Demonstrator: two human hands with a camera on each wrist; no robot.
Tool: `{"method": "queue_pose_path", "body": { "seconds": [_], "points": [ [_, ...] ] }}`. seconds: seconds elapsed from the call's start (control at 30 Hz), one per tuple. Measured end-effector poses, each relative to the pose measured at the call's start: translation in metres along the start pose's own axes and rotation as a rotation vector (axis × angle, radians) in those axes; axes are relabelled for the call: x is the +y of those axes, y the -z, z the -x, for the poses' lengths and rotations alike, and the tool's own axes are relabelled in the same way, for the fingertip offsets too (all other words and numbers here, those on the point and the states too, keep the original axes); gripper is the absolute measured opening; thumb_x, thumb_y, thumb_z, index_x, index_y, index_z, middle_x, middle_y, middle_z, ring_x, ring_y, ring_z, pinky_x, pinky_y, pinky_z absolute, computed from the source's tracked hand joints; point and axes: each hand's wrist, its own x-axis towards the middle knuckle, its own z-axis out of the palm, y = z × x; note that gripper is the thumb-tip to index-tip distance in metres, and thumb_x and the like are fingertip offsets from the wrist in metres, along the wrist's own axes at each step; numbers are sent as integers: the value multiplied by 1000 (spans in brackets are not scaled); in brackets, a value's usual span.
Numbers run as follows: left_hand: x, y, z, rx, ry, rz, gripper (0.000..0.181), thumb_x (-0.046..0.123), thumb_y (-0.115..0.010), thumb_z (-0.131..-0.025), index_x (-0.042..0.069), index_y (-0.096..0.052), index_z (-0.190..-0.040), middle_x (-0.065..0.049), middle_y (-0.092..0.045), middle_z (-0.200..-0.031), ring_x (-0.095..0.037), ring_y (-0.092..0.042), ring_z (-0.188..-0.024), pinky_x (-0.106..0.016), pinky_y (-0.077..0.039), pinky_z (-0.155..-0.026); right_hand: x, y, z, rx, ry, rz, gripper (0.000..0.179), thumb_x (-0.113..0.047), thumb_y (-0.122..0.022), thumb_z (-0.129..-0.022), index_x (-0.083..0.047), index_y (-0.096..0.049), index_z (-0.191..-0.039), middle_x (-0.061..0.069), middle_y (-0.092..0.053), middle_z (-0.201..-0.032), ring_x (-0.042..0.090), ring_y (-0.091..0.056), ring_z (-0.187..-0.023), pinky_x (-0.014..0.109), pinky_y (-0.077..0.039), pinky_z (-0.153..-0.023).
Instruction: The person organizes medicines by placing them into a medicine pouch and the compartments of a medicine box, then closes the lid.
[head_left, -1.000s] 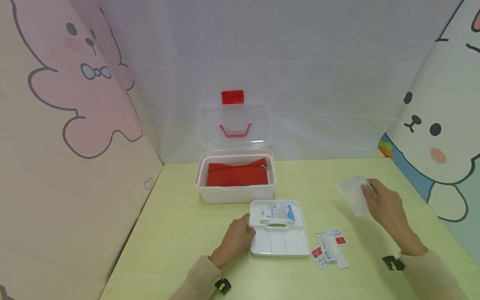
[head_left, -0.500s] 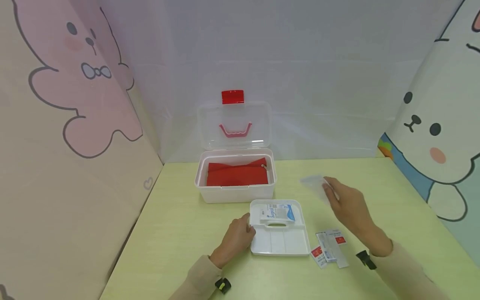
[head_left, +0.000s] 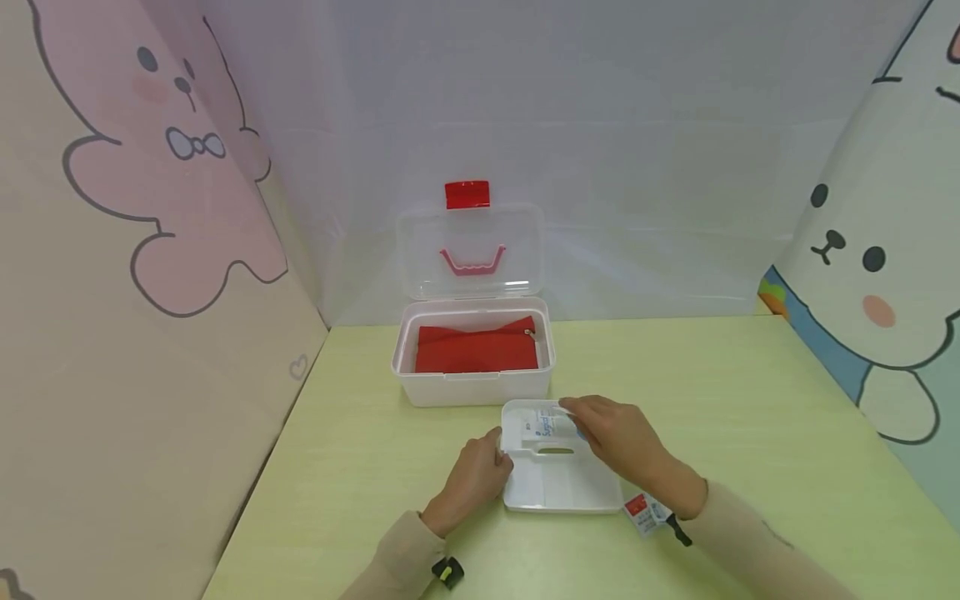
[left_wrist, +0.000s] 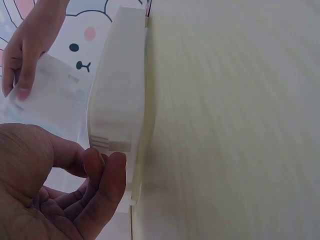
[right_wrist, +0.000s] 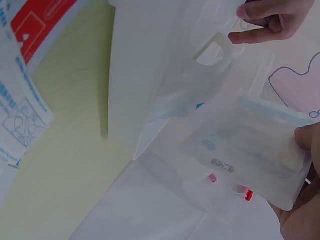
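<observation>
My left hand [head_left: 468, 481] grips the left rim of a white divided tray [head_left: 562, 496], with thumb and fingertips at its edge in the left wrist view. Over the tray's back compartment, my right hand [head_left: 622, 442] holds a flat, whitish translucent packet [right_wrist: 250, 150] between thumb and fingers. The same packet [left_wrist: 52, 95] appears behind the tray wall in the left wrist view. Beneath it, in the back compartment, lies a white packet with blue print [head_left: 536, 425], partly covered by the right hand. The tray's front compartments show bare white plastic.
Behind the tray stands a white box [head_left: 472, 390] holding a red zip pouch [head_left: 476, 352], its clear lid [head_left: 471, 229] raised. Several small white packets, one with a red patch [head_left: 637, 506], lie right of the tray, partly hidden by the right wrist.
My right hand has moved left with the translucent packet, from the table's right side to above the tray's back compartment. The left hand has stayed at the tray's left rim.
</observation>
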Motion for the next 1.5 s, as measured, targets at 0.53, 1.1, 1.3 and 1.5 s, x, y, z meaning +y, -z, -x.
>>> {"method": "queue_pose_path", "body": {
  "seconds": [0.53,1.1,1.3,1.5],
  "points": [
    [-1,-2,0,20,-42,-44,48,9,-56,-88,-8,-52,-133,6,-44,-56,-6,-46,-49,-22,-37,-44,-7,-31,1,-265,-13,8,34,-16,-64,-93,-11,-61,-127,7,-72,-116,25,-70,-104,40,-57,-86],
    [2,-1,0,-16,27,-45,53,12,-59,-91,-10,-47,-138,2,-50,-60,-9,-50,-53,-23,-41,-46,-4,-39,3,-464,-58,-80,47,-34,-53,-100,-10,-54,-140,9,-59,-139,28,-58,-126,45,-49,-101],
    [3,0,0,-23,35,-47,53,14,-59,-92,-9,-46,-139,1,-50,-61,-9,-50,-54,-23,-41,-48,0,-41,4,-457,-62,-74,43,-27,-52,-100,-8,-55,-139,10,-60,-138,30,-59,-125,47,-49,-101],
    [1,0,0,-16,23,-57,53,14,-58,-92,-10,-47,-138,3,-47,-59,-9,-48,-53,-23,-39,-49,5,-44,2,-496,-105,-119,44,-29,-50,-101,-12,-53,-142,10,-58,-140,31,-56,-128,49,-47,-103]
  ]
}}
